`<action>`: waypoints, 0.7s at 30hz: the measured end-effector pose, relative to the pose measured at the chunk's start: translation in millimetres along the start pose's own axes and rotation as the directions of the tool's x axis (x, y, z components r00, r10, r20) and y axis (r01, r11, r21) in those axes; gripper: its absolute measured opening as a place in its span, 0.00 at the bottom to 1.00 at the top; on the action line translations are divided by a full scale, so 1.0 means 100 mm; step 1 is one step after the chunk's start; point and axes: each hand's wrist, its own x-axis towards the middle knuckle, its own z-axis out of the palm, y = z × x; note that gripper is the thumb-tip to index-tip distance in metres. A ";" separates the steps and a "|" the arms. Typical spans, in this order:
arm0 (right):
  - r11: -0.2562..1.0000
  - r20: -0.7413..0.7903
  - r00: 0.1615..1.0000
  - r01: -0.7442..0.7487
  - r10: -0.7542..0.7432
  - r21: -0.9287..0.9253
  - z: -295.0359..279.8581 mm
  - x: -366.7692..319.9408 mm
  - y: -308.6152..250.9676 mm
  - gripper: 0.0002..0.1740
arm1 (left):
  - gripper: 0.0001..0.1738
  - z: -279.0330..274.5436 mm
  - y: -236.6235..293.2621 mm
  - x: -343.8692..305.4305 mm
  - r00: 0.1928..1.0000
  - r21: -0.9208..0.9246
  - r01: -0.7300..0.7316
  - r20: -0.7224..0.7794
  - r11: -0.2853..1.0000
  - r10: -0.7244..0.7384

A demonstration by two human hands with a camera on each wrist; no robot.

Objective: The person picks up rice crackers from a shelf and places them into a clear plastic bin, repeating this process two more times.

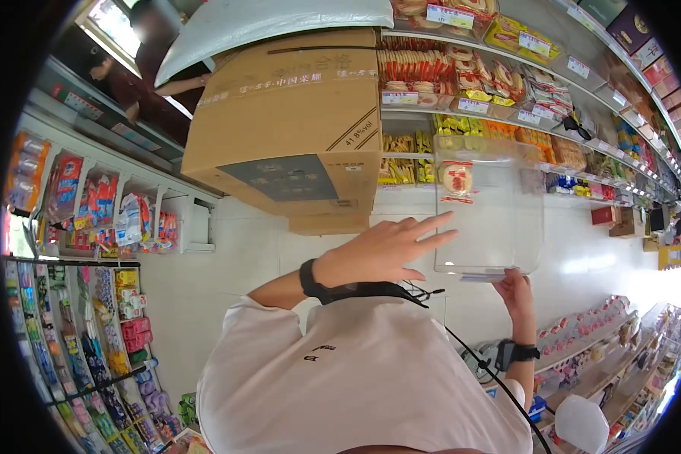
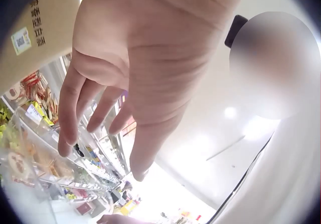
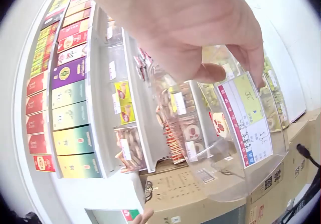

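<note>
A clear plastic bin (image 1: pixel 495 227) is held out in front of the body. Inside it, near the far left, is one round cracker in a red-and-clear wrapper (image 1: pixel 456 180). My right hand (image 1: pixel 516 291) grips the bin's near edge, thumb and fingers pinching it beside a price label (image 3: pixel 246 121). My left hand (image 1: pixel 386 250) is empty, fingers extended toward the bin's left side and apart from it. In the left wrist view, the left palm (image 2: pixel 135 58) shows with fingers slightly bent and thumb spread.
Tall cardboard boxes (image 1: pixel 295 98) stand ahead on the left, with a silvery package (image 1: pixel 280 26) on top. Shelves of wrapped snacks (image 1: pixel 473 72) run along the front and right. Another person (image 1: pixel 147 68) stands at the far left. Goods racks (image 1: pixel 91 325) line the left side.
</note>
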 end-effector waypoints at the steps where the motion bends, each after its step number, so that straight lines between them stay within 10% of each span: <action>1: 1.000 0.018 1.000 0.011 -0.012 0.016 0.05 -0.15 -0.16 0.12 | 0.57 0.00 0.11 0.06 1.000 0.002 0.007 0.024 1.000 -0.007; 8: 0.995 0.266 0.959 0.101 -0.102 0.018 0.14 -0.68 -1.11 0.14 | 0.83 0.13 0.56 0.03 0.946 -0.114 0.164 -0.262 0.980 -0.189; 14: 0.993 0.425 0.899 0.119 -0.102 -0.013 0.76 -1.01 -1.62 0.16 | 0.86 0.04 0.86 -0.09 0.906 -0.079 0.133 -0.394 0.988 -0.154; 21: 0.997 0.615 0.789 0.054 -0.003 -0.064 1.87 -1.42 -1.75 0.22 | 0.66 -0.21 0.64 -0.51 0.527 -0.114 0.177 -0.828 0.978 -0.191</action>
